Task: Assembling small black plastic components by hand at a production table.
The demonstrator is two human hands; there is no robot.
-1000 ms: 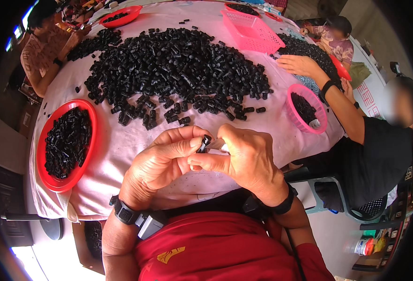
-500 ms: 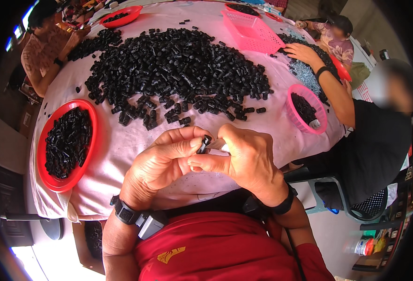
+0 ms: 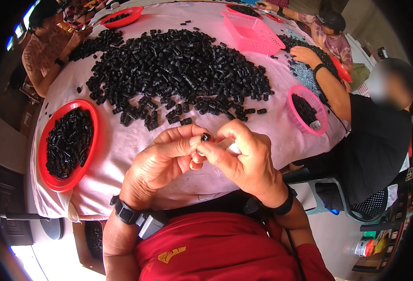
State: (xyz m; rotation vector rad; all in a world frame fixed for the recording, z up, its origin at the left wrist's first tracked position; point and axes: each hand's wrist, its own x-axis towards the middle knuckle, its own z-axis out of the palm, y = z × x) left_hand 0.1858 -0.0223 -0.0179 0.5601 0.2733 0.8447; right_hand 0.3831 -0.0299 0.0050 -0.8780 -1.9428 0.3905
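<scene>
Between the thumb and forefinger of my left hand (image 3: 162, 157) is a small black cylindrical plastic part (image 3: 205, 137), its end facing up. Closed around a thin flat blade-like tool (image 3: 226, 142) with a white section, my right hand (image 3: 251, 157) is close beside it. The right thumb tip is against or just below the black part; exact contact is hidden by the fingers. Both hands are raised over the near edge of the table. Just beyond them spreads a large heap of similar black parts (image 3: 173, 70).
At the left sits a red basin (image 3: 93, 140) full of black parts. A pink round basket (image 3: 322, 124) and a pink rectangular basket (image 3: 262, 44) stand on the right side of the cloth-covered table (image 3: 115, 173). Co-workers sit at left and right; one hand (image 3: 305, 55) reaches over grey-blue pieces.
My right thumb has moved up to the black part, and the tool has tilted. The part is turned more end-up. At the far right, a co-worker's arm now stretches toward the back of the table.
</scene>
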